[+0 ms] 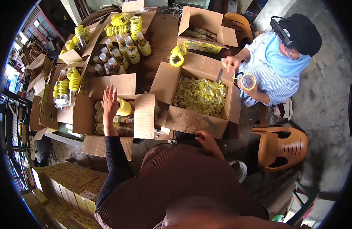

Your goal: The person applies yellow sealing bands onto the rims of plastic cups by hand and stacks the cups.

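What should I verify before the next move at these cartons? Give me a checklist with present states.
1. Left hand open: ok, its fingers are extended.
2. Left hand off the bright yellow container: cannot tell, the two overlap in this view.
3. Flaps of the left carton out of the way: ok, they are folded outward.
4. Right hand off the near flap of the carton of yellow packets: cannot tell, it is right beside that edge.
5. Co-worker's hands away from the left carton: ok, both are toward the picture's right, one holding a yellow-rimmed container.
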`<state>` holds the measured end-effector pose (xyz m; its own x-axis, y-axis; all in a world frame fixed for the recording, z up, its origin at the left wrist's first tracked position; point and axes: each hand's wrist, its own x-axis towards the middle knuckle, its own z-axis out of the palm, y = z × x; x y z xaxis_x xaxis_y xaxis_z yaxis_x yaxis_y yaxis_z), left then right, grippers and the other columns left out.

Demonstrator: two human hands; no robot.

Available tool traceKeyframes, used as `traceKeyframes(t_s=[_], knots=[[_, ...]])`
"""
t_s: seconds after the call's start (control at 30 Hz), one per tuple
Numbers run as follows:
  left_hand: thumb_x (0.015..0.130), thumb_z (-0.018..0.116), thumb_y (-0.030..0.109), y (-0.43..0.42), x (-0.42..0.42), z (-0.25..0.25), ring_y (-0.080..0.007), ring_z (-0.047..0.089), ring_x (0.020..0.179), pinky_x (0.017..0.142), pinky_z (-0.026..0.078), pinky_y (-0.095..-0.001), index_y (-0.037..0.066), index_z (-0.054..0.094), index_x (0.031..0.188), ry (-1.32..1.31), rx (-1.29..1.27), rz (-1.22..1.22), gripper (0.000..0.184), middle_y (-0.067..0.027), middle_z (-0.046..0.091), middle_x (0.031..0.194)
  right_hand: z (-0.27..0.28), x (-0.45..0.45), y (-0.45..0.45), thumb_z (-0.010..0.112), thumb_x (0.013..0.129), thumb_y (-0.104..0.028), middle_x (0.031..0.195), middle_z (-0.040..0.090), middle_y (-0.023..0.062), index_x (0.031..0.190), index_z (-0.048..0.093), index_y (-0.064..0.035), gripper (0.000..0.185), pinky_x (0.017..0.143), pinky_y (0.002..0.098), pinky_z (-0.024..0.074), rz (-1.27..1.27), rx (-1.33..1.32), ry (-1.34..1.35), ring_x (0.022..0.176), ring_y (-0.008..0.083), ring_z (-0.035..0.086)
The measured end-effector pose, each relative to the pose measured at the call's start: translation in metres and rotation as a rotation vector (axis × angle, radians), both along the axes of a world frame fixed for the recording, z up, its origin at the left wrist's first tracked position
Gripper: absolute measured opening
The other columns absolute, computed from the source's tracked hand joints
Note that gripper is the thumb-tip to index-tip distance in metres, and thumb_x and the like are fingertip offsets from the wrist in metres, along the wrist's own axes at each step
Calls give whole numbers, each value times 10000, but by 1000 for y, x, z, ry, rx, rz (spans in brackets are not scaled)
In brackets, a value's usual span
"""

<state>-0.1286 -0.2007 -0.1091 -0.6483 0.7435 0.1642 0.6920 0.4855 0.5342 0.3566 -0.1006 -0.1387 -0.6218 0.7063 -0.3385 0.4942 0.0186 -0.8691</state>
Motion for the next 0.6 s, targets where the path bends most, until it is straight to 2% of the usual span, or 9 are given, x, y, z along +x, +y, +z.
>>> traceKeyframes(t_s=[0.1, 0.17, 0.27, 0.37, 0.5, 0.6], knots=[[992, 296, 542, 19, 25, 38, -326, 230, 1424, 1138, 113, -557, 161, 374, 1450, 55, -64, 80, 601, -112, 323, 1515, -6, 4, -2, 646, 886, -80, 1122, 622, 141, 1192, 570, 2, 326, 861, 325, 489, -24, -16, 39, 981, 223, 617], [983, 356, 524, 34, 27, 37, -300, 238, 1425, 1111, 99, -628, 203, 410, 1431, 118, -46, 69, 554, -78, 333, 1513, -3, 4, -3, 652, 882, -79, 1101, 627, 138, 1190, 571, 2, 329, 846, 323, 493, -41, -25, 19, 949, 216, 618], [964, 462, 475, 72, 46, 42, -281, 268, 1416, 1116, 121, -618, 189, 459, 1391, 166, 15, -28, 514, -75, 375, 1485, -8, 8, -4, 663, 873, -81, 1084, 628, 134, 1190, 573, 2, 340, 828, 322, 499, -63, -22, 23, 927, 213, 619], [905, 591, 435, 110, 73, 43, -299, 317, 1392, 1100, 151, -640, 163, 533, 1325, 130, 96, -155, 504, -85, 423, 1453, -11, 13, -4, 666, 870, -88, 1071, 629, 129, 1187, 574, 2, 343, 816, 322, 502, -58, 5, -2, 922, 209, 622], [870, 636, 430, 125, 89, 35, -293, 332, 1383, 1085, 136, -673, 157, 543, 1313, 102, 122, -268, 529, -71, 440, 1441, -11, 23, -6, 665, 868, -89, 1069, 630, 123, 1187, 576, -5, 341, 807, 322, 505, -77, 21, -22, 915, 204, 627], [853, 623, 504, 89, 87, 61, -260, 322, 1394, 1065, 72, -721, 196, 531, 1334, 295, -165, -33, 578, -28, 425, 1458, -4, 29, -7, 664, 868, -94, 1073, 633, 119, 1184, 579, -12, 338, 801, 319, 508, -123, 41, 13, 909, 201, 631]])
